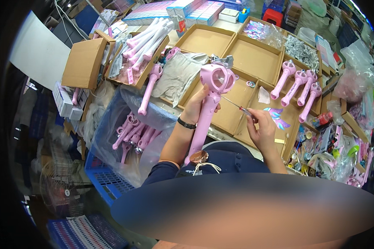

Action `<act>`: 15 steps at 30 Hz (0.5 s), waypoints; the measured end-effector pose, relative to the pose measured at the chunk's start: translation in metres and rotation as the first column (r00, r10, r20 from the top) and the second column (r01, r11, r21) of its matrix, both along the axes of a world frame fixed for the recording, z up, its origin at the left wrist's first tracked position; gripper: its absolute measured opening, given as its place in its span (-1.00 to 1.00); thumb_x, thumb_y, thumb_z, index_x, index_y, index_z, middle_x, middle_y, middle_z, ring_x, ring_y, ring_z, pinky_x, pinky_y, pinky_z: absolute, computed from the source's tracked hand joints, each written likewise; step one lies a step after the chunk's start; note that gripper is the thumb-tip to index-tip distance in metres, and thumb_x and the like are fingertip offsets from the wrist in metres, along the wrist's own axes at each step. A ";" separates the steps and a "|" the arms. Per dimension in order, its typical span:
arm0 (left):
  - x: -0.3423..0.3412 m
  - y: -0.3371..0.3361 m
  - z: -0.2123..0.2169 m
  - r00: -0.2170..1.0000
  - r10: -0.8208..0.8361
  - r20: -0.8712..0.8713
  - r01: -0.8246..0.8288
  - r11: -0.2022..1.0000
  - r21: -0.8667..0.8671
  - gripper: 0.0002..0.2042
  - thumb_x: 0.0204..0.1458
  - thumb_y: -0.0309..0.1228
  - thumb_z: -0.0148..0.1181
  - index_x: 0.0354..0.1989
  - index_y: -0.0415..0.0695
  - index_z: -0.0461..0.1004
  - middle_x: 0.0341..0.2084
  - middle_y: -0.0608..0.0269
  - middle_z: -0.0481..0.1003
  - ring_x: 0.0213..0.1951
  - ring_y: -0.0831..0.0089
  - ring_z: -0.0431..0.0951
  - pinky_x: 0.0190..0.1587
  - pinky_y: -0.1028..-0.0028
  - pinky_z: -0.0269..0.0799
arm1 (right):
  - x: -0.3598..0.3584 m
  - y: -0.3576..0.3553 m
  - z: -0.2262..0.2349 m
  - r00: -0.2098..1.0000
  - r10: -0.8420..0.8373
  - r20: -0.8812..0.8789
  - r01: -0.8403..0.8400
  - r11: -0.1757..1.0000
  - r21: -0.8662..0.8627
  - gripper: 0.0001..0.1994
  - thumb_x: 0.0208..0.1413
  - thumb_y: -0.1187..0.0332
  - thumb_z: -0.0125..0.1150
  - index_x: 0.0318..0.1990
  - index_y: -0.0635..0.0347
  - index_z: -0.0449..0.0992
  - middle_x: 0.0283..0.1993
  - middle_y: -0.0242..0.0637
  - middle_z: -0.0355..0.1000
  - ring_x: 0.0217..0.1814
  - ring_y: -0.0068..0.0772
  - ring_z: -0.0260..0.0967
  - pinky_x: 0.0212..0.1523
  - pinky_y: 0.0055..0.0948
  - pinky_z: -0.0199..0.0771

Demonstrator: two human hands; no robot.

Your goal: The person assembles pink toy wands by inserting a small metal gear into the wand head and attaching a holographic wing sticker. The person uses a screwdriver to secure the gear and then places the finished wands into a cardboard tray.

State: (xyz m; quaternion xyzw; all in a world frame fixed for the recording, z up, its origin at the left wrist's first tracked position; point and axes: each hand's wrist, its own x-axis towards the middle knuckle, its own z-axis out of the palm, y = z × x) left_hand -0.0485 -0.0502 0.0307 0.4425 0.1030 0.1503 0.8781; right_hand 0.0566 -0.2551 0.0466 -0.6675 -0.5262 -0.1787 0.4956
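My left hand (194,107) is wrapped round the handle of a pink toy wand (207,118), which stands nearly upright before me. A round open head with a silver crown-shaped piece (222,61) tops the wand. Between the fingers of my right hand (262,129) is a thin screwdriver (244,111), its shaft slanting up and left to the wand just below the head. Whether its tip sits in a screw is too small to tell. Purple-blue wing-shaped pieces (278,118) lie beside my right hand.
Shallow cardboard trays (253,58) cover the bench; several pink wands (295,88) lie at the right, near silver parts (301,52). A grey cloth (180,74) lies left of my work. Below it, a blue crate (106,176) with a plastic liner holds more wands (133,132).
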 end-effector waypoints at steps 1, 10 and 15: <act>0.000 0.000 -0.001 1.000 -0.007 0.006 0.007 1.000 0.012 -0.51 0.05 0.05 -0.03 -0.11 -0.17 0.31 -0.44 0.22 0.44 -0.53 0.44 0.49 -0.52 0.53 0.40 | 0.000 -0.002 0.000 1.000 -0.007 -0.003 0.007 1.000 -0.008 -0.77 -0.14 0.58 0.23 -0.26 0.26 0.42 -0.43 -0.25 0.39 -0.53 -0.40 0.33 -0.55 -0.49 0.34; 0.002 -0.005 -0.005 0.998 -0.055 0.014 0.055 0.998 0.022 -0.54 0.07 -0.02 -0.01 -0.06 -0.15 0.24 -0.43 0.25 0.42 -0.51 0.49 0.50 -0.51 0.56 0.40 | 0.001 -0.010 0.003 0.999 -0.032 0.000 0.032 0.999 -0.016 -0.78 -0.13 0.57 0.23 -0.26 0.26 0.42 -0.41 -0.24 0.40 -0.50 -0.37 0.34 -0.56 -0.49 0.33; 0.000 -0.014 0.000 0.998 0.036 -0.049 -0.025 0.977 0.210 -0.62 0.08 -0.18 0.05 -0.03 -0.13 0.20 -0.39 0.24 0.40 -0.49 0.48 0.48 -0.49 0.55 0.38 | 0.007 -0.012 0.003 1.000 -0.029 0.003 0.029 0.996 -0.085 -0.79 -0.11 0.57 0.20 -0.25 0.26 0.42 -0.40 -0.22 0.39 -0.45 -0.36 0.35 -0.54 -0.50 0.33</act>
